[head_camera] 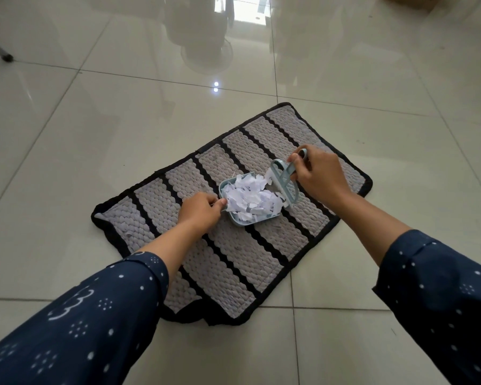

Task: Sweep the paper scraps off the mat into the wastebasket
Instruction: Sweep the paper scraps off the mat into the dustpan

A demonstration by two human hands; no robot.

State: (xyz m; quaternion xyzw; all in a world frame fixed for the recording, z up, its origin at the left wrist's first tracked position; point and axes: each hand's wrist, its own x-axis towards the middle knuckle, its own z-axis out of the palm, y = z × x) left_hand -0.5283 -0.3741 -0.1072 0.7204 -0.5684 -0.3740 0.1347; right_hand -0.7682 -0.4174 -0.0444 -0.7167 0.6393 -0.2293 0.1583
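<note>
On mat (250,254), mid-floor: left hand (199,211) closed on handle of one dustpan (243,219), bracing its lip against the weave. Paper scraps (250,200) piled inside, too many to count. Right hand (315,175) grips one brush (282,179), bristles penning the pile in. Wastebasket not visible.

Showing grey woven mat (233,245) with black stripes and border; pale blue plastic dustpan (243,222) and brush (285,176); white paper scraps (250,201); navy white-dotted sleeves (95,315); glossy cream floor tiles (95,134).
</note>
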